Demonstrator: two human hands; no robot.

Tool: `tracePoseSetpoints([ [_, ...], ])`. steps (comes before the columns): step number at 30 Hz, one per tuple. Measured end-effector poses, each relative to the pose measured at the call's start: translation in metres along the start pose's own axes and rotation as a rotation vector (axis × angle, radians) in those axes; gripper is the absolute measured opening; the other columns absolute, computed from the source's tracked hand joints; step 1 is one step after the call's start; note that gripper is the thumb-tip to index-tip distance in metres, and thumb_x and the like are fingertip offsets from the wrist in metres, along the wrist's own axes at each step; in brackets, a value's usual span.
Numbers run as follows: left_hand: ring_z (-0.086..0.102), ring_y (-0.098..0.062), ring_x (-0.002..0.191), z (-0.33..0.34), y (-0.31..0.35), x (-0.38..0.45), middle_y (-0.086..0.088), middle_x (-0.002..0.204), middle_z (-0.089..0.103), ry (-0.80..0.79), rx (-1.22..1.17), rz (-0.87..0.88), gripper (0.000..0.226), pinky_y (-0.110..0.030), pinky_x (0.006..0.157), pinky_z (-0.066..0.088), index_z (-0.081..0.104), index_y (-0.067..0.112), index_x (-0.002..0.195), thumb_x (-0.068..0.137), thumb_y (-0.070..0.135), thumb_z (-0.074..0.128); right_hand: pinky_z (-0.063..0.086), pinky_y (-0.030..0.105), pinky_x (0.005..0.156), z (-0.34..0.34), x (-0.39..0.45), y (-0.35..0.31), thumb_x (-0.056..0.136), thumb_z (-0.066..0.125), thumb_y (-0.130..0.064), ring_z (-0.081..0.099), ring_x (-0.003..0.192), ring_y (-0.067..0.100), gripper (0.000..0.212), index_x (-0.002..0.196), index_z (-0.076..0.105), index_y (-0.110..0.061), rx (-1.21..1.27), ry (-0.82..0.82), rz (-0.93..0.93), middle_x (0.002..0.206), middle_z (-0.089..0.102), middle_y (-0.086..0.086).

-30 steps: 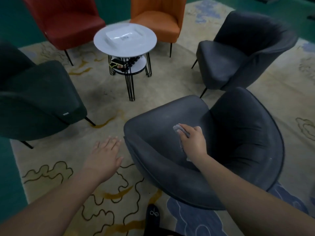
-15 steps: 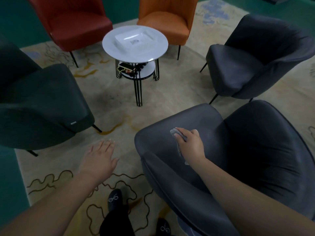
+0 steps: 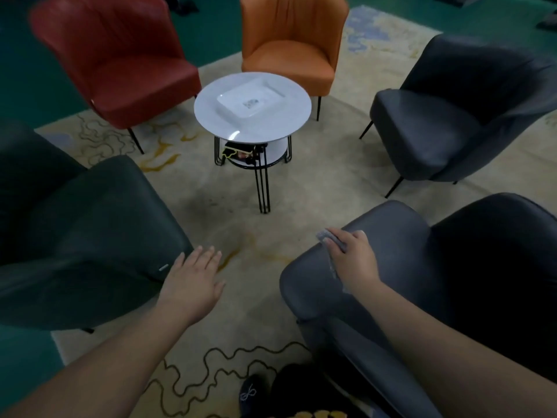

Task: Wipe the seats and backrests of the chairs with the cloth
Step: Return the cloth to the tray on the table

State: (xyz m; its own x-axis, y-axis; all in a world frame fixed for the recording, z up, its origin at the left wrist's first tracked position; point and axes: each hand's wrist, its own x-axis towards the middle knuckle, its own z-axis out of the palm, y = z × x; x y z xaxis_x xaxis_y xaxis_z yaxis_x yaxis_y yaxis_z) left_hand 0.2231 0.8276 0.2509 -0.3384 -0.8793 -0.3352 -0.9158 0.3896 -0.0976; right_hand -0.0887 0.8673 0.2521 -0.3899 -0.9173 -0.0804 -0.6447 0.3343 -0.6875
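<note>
Right hand [image 3: 352,260] clamps cloth [image 3: 327,238] at chair [image 3: 376,236] seat edge | left hand [image 3: 193,282] spread, empty | risk: cloth slips off edge, skipping backrest.

right hand [image 3: 352,260] presses cloth [image 3: 327,237] on grey chair [image 3: 376,245] | left hand [image 3: 193,285] spread

No readable text anywhere. Small dark printed mark at centre of white square tray [image 3: 251,99] on round table [image 3: 211,122], upper middle of frame: too blurred to read. Small pale tag [image 3: 163,267] on front edge of dark green chair [image 3: 90,224], left of frame: lettering not legible. White bow-like mark on dark shoe [image 3: 252,395], bottom centre: a figure, no letters. No numbers, brands or signs made out elsewhere.
</note>
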Motion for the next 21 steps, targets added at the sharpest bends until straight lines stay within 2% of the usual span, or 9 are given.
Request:
tracePoseSetpoints([
  [2, 0.004, -0.018, 0.150, -0.005, -0.014, 0.017, 0.002, 0.164, 0.007, -0.008, -0.007, 0.006, 0.067, -0.042, 0.121, 0.005, 0.006, 0.020, 0.157, 0.100, 0.054, 0.022, 0.044, 0.021, 0.066, 0.006, 0.010, -0.009, 0.098, 0.044, -0.046, 0.046, 0.085, -0.008, 0.028, 0.112, 0.064, -0.034, -0.028, -0.012, -0.008, 0.091, 0.058, 0.010],
  [5, 0.002, -0.017, 0.150, -0.014, -0.026, 0.045, 0.003, 0.165, 0.005, -0.028, -0.029, 0.016, 0.067, -0.041, 0.121, 0.004, 0.004, 0.021, 0.157, 0.101, 0.053, 0.021, 0.046, 0.024, 0.066, 0.011, 0.031, -0.019, 0.098, 0.042, -0.046, 0.052, 0.075, 0.004, 0.031, 0.106, 0.065, -0.027, -0.043, -0.002, -0.009, 0.088, 0.060, 0.012],
  [9, 0.001, -0.018, 0.151, -0.028, -0.040, 0.092, 0.002, 0.165, 0.005, 0.003, -0.031, 0.061, 0.067, -0.041, 0.121, 0.004, 0.004, 0.021, 0.157, 0.101, 0.053, 0.021, 0.041, 0.022, 0.067, 0.020, 0.074, -0.034, 0.097, 0.046, -0.045, 0.050, 0.078, 0.000, 0.028, 0.113, 0.064, -0.032, -0.065, 0.013, 0.025, 0.091, 0.059, 0.010],
  [12, 0.002, -0.019, 0.151, -0.048, -0.052, 0.139, 0.002, 0.165, 0.005, 0.038, -0.017, 0.078, 0.068, -0.042, 0.122, 0.005, 0.005, 0.020, 0.157, 0.100, 0.053, 0.023, 0.039, 0.011, 0.057, 0.027, 0.118, -0.053, 0.096, 0.050, -0.043, 0.052, 0.077, -0.006, 0.024, 0.115, 0.063, -0.035, 0.008, 0.050, 0.019, 0.090, 0.058, 0.008],
  [15, 0.002, -0.018, 0.151, -0.067, -0.065, 0.185, 0.002, 0.165, 0.004, 0.043, -0.005, 0.080, 0.068, -0.042, 0.122, 0.005, 0.004, 0.021, 0.157, 0.100, 0.054, 0.023, 0.038, 0.007, 0.050, 0.033, 0.163, -0.069, 0.096, 0.052, -0.042, 0.055, 0.071, 0.000, 0.026, 0.116, 0.064, -0.032, 0.054, 0.066, -0.004, 0.089, 0.058, 0.009],
  [19, 0.002, -0.017, 0.151, -0.086, -0.087, 0.235, 0.004, 0.164, 0.005, 0.080, -0.040, 0.052, 0.068, -0.041, 0.122, 0.004, 0.006, 0.022, 0.157, 0.100, 0.055, 0.023, 0.040, 0.013, 0.042, 0.043, 0.216, -0.090, 0.096, 0.052, -0.042, 0.055, 0.056, 0.011, 0.025, 0.113, 0.066, -0.029, 0.112, 0.017, -0.016, 0.089, 0.055, 0.009],
  [21, 0.002, -0.017, 0.151, -0.093, -0.098, 0.255, 0.004, 0.164, 0.006, 0.084, -0.062, 0.039, 0.068, -0.041, 0.122, 0.004, 0.006, 0.022, 0.157, 0.100, 0.055, 0.023, 0.040, 0.014, 0.039, 0.048, 0.237, -0.103, 0.094, 0.054, -0.043, 0.055, 0.052, 0.012, 0.023, 0.111, 0.065, -0.032, 0.109, 0.019, 0.004, 0.091, 0.048, 0.004],
])
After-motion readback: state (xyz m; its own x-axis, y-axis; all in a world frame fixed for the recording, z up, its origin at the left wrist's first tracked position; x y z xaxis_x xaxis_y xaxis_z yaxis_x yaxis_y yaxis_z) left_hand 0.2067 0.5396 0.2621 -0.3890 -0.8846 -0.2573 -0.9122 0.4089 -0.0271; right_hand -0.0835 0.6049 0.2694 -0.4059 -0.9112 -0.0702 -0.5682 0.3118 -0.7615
